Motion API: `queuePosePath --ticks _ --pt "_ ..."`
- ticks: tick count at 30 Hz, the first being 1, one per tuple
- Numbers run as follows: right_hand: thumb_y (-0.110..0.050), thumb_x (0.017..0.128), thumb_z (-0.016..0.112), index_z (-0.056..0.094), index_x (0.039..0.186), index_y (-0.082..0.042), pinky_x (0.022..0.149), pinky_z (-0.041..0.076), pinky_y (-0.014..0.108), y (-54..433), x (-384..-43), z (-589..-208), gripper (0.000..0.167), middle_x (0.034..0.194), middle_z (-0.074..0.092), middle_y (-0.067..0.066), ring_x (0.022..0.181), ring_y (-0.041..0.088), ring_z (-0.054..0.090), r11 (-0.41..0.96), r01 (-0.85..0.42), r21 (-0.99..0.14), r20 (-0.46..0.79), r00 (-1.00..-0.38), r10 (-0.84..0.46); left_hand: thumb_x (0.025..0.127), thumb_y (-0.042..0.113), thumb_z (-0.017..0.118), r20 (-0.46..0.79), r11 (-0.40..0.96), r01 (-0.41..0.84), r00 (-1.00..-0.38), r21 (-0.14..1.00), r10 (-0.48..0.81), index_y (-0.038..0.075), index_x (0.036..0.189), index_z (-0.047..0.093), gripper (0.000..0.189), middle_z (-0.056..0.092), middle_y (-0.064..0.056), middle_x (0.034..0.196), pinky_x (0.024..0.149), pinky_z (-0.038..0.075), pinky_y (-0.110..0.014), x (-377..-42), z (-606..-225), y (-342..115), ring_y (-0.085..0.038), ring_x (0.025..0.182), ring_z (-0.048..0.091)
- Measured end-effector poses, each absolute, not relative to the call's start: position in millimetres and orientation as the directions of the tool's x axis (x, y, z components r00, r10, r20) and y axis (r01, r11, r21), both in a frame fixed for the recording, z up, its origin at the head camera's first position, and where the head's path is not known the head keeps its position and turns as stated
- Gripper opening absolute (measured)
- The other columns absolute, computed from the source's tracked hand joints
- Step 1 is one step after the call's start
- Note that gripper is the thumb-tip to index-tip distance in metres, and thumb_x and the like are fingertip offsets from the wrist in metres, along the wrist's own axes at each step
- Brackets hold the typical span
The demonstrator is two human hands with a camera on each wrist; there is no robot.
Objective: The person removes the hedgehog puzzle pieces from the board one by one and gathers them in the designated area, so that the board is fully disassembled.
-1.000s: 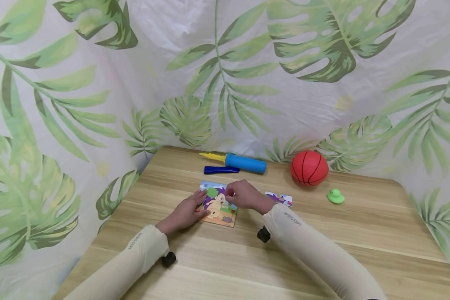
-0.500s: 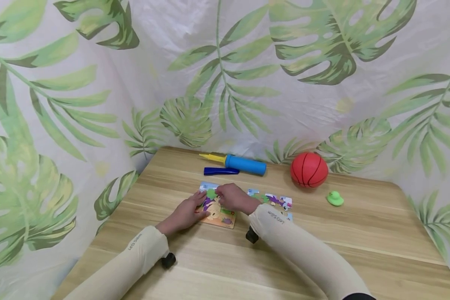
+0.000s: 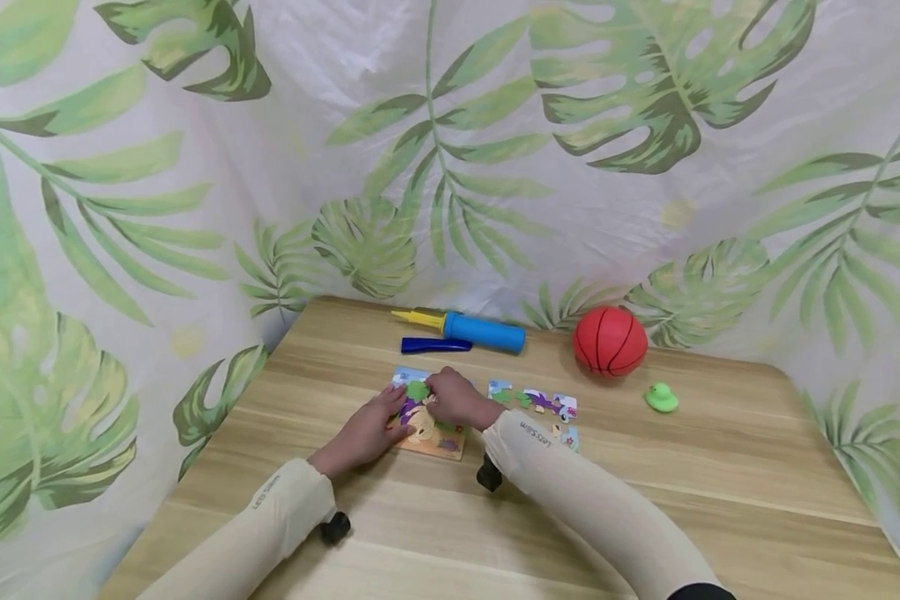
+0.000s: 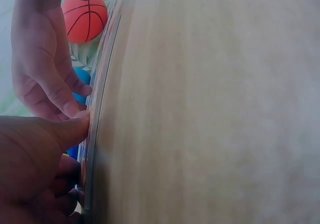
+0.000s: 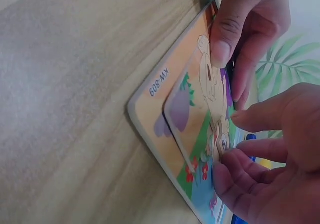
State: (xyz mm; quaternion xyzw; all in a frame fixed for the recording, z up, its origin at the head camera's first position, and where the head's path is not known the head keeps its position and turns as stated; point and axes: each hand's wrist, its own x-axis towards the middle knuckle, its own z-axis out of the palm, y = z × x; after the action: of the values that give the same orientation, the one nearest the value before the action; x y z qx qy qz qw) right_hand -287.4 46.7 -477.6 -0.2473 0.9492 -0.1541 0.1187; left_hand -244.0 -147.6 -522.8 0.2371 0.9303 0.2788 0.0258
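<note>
A picture jigsaw board (image 3: 442, 447) with a cartoon figure in purple lies on the wooden table. Along its left side rests my left hand (image 3: 362, 432), fingers spread and thumb (image 5: 220, 53) pressing on the picture. My right hand (image 3: 456, 398) is over the board's upper middle. In the right wrist view its fingertips pinch a puzzle piece (image 5: 220, 143) against the picture, mostly hidden by the fingers. The left wrist view shows the board (image 4: 95, 129) edge-on, with the left thumb (image 4: 75, 131) at its face. Several loose puzzle pieces (image 3: 540, 399) lie right of the board.
Behind the board lie a blue pump (image 3: 485, 332) with a yellow nozzle and a dark blue flat object (image 3: 435, 345). A red toy basketball (image 3: 610, 342) and a green rubber duck (image 3: 662, 398) sit toward the back right. A leaf-patterned curtain (image 3: 487, 183) hangs behind the table.
My right hand has moved left over the board, uncovering more loose pieces on the right, and now stays near the picture's upper middle. My left hand has kept its place on the board.
</note>
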Motion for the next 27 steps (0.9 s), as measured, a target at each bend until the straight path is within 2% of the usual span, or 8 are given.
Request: queuePosePath --ticks 2,5,8,12,15,17,21,27 --pt "-0.012 0.095 0.062 0.067 0.094 -0.006 0.066 0.043 0.028 47 -290 -479 0.008 0.078 0.058 0.002 0.074 0.015 0.049 0.822 -0.420 -0.385 -0.156 -0.848 -0.507 0.096 0.028 0.067 0.071 0.736 0.414 -0.891 0.535 0.449 -0.010 0.146 0.043 0.067 0.034 -0.024 0.160 0.119 0.031 -0.059 -244 -523 -147 -0.044 0.150 0.028" --pt "-0.011 0.095 0.062 0.051 0.071 -0.012 0.057 0.030 0.025 46 -291 -480 0.027 0.059 0.038 -0.005 0.056 0.011 0.034 0.800 -0.400 -0.447 -0.177 -0.837 -0.517 0.097 0.030 0.066 0.041 0.747 0.391 -0.897 0.537 0.439 -0.008 0.147 0.041 0.068 0.033 -0.022 0.161 0.121 0.030 -0.057 -243 -522 -147 -0.042 0.152 0.026" --pt "-0.011 0.096 0.062 0.040 0.065 -0.012 0.054 0.026 0.024 43 -289 -478 0.038 0.053 0.027 -0.004 0.049 0.012 0.025 0.796 -0.374 -0.476 -0.207 -0.832 -0.514 0.097 0.032 0.066 0.028 0.754 0.378 -0.901 0.537 0.432 -0.007 0.147 0.042 0.068 0.033 -0.020 0.162 0.121 0.030 -0.057 -243 -521 -147 -0.041 0.152 0.026" --pt "-0.016 0.097 0.063 0.068 0.091 -0.004 0.067 0.047 0.026 41 -284 -473 0.015 0.075 0.059 0.002 0.070 0.014 0.050 0.830 -0.362 -0.424 -0.198 -0.858 -0.475 0.097 0.033 0.066 0.015 0.760 0.367 -0.905 0.537 0.426 -0.006 0.147 0.042 0.068 0.032 -0.019 0.162 0.121 0.030 -0.056 -244 -520 -146 -0.040 0.153 0.025" --pt "-0.018 0.098 0.062 0.066 0.129 -0.005 0.094 0.055 0.035 42 -283 -470 0.033 0.118 0.069 0.009 0.106 0.019 0.062 0.837 -0.345 -0.424 -0.187 -0.872 -0.453 0.097 0.032 0.066 0.006 0.762 0.364 -0.904 0.535 0.427 -0.006 0.147 0.042 0.068 0.032 -0.020 0.162 0.122 0.029 -0.056 -244 -519 -146 -0.040 0.153 0.025" --pt "-0.018 0.099 0.061 0.061 0.136 -0.005 0.101 0.054 0.039 43 -283 -471 0.039 0.130 0.066 0.010 0.117 0.023 0.063 0.835 -0.336 -0.435 -0.193 -0.872 -0.451 0.097 0.032 0.066 0.004 0.764 0.364 -0.904 0.533 0.428 -0.006 0.147 0.042 0.068 0.032 -0.020 0.162 0.122 0.029 -0.055 -244 -519 -146 -0.040 0.153 0.025" --pt "-0.016 0.099 0.062 0.064 0.132 -0.005 0.098 0.056 0.038 44 -286 -472 0.035 0.127 0.069 0.010 0.112 0.022 0.066 0.817 -0.319 -0.480 -0.178 -0.877 -0.447 0.097 0.032 0.066 0.002 0.766 0.361 -0.905 0.531 0.425 -0.006 0.148 0.041 0.068 0.032 -0.019 0.162 0.122 0.029 -0.055 -243 -519 -147 -0.040 0.153 0.025" --pt "-0.014 0.096 0.067 0.074 0.115 -0.007 0.071 0.056 0.027 49 -291 -465 0.021 0.098 0.074 0.005 0.081 0.017 0.069 0.740 -0.268 -0.617 -0.139 -0.888 -0.438 0.098 0.033 0.065 0.010 0.757 0.369 -0.902 0.539 0.433 -0.005 0.149 0.040 0.069 0.031 -0.019 0.162 0.122 0.029 -0.056 -243 -518 -146 -0.040 0.153 0.024"
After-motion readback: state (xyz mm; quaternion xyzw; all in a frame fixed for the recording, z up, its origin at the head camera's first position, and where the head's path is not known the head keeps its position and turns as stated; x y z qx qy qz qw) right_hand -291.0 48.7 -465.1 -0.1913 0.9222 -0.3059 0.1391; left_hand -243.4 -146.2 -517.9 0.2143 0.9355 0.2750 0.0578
